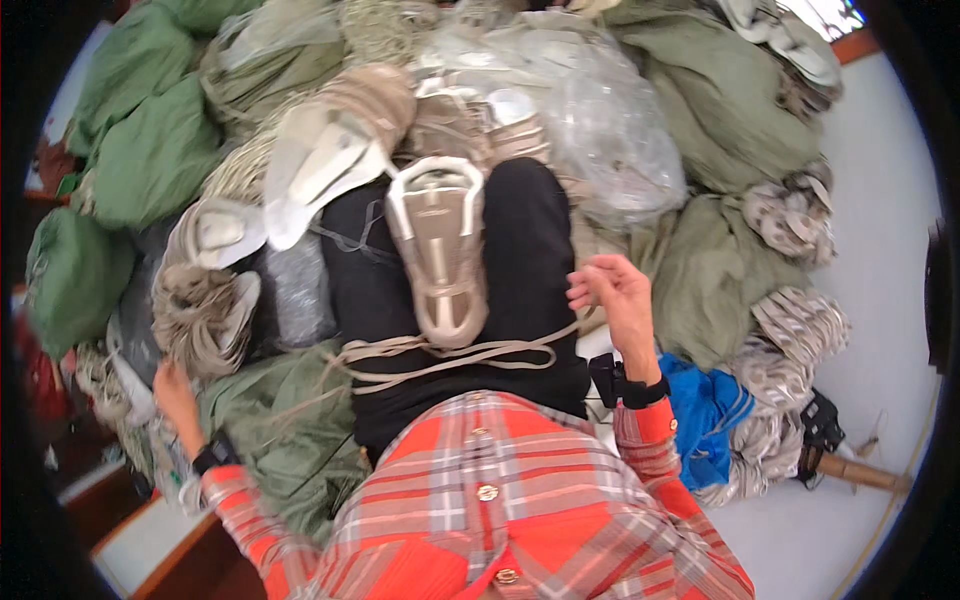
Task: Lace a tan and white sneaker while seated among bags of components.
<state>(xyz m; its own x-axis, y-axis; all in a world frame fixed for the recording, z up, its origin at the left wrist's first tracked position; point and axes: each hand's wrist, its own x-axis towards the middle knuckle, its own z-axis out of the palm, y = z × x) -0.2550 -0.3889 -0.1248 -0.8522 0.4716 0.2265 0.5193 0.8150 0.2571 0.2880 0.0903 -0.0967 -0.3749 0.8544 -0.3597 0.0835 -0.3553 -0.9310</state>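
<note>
A brown and white shoe upper [437, 240] stands between my knees, its toe end toward me. Below it, a long beige shoelace [450, 365] lies in loops across my lap. The lace's right end rises to my right hand [615, 295], whose fingers are curled beside my right thigh, closed on it as far as I can see. Out to the left, my left hand [175, 395] is closed and a little blurred. It is just below a bundle of stacked brown uppers [205, 320]; what it holds, if anything, is hidden.
Green cloth sacks [150, 150] are piled at the far left, olive sacks [720, 110] at the right. More uppers [340, 130] and a clear plastic bag [615, 140] lie beyond my knees. A blue bag [700, 410] and striped uppers [790, 345] are at my right.
</note>
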